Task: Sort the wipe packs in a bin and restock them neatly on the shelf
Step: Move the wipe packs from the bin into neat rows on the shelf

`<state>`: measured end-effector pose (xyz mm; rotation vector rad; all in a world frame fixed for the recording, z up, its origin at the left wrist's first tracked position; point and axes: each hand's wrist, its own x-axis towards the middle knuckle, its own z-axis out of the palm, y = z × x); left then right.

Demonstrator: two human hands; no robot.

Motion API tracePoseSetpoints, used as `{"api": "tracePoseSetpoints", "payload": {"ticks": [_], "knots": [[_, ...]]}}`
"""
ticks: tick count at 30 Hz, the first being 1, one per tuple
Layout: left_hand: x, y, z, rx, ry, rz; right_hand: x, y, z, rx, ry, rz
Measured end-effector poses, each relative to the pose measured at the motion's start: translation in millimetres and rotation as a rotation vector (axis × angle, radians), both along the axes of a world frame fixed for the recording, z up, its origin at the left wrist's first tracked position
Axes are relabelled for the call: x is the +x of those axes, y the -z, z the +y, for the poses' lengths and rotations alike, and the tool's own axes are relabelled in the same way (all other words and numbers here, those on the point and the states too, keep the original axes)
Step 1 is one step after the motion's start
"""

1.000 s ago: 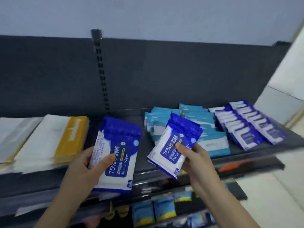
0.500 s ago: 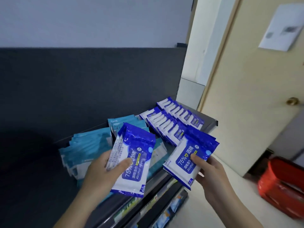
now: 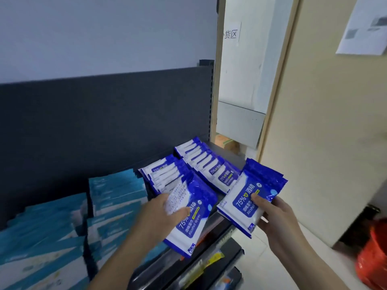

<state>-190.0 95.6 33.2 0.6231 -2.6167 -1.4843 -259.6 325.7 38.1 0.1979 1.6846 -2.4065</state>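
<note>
Two rows of blue-and-white plastic wipe packs (image 3: 206, 167) lie on the dark metal shelf (image 3: 227, 150). Our left hand (image 3: 159, 215) and right hand (image 3: 278, 219) each clamp more such packs at its front edge, unplaced.

A pale wall (image 3: 104, 34) rises behind the dark back panel (image 3: 104, 126), beside a beige door (image 3: 324, 143).

Wipe packs (image 3: 250, 200) glossy plastic film; shelf (image 3: 225, 150) matt dark metal.
</note>
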Motion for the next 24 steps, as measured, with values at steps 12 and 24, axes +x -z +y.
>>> {"api": "tracePoseSetpoints", "payload": {"ticks": [12,24], "knots": [[-57,10,20,-0.275,-0.085,-0.206,-128,27,2,0.049,-0.196,-0.109],[-116,16,-21,-0.393,0.024,-0.306,-178,51,-43,0.215,-0.077,-0.204]]}}
